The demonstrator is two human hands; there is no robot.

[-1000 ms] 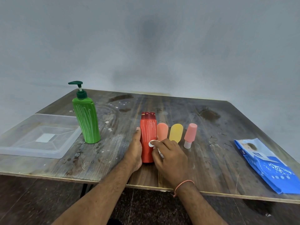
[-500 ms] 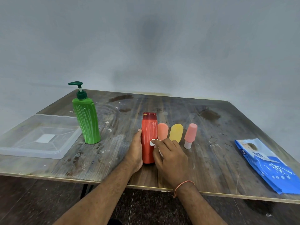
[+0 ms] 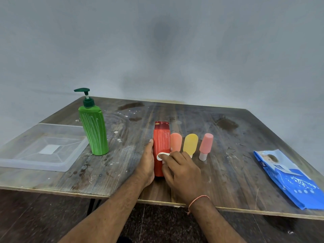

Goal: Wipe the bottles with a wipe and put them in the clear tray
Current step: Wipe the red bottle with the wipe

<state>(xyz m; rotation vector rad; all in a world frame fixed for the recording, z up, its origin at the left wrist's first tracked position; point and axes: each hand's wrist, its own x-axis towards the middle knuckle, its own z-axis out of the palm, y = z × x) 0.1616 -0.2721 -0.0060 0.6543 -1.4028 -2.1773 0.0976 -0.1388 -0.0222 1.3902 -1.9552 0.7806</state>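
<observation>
At the near edge of the bench (image 3: 228, 172), seen from the head camera, a red bottle (image 3: 161, 142) stands upright between two bare hands, its long axis vertical and its dark red cap toward the wall. The left hand (image 3: 146, 165) lies against the bottle's left side, fingers straight and pressed together, thumb edge up along the plastic, bracing rather than wrapping it. The right hand (image 3: 180, 174) comes in from the right and front, fingers curled, and its fingertips press a small white wipe (image 3: 159, 156) onto the bottle's face about halfway up; the wipe looks folded to a little pad. Pale streaks run down the upper part of the bottle, so the wiping seems unfinished.

Just to the right, three small bottles stand in a row: an orange one (image 3: 176, 142) touching or nearly touching the red bottle, a yellow one (image 3: 190, 144) beside it, and a pink one (image 3: 205, 146) with a white base. A green pump bottle (image 3: 93, 132), also streaked, stands well to the left. Beyond it, at the bench's left edge, sits the clear tray (image 3: 57, 166), with no bottle in it. A blue wipe pack (image 3: 289, 179) lies far right.

The tray lies left of both hands, so the left hand is the nearer for carrying the red bottle across; the green pump bottle stands close to that path.
</observation>
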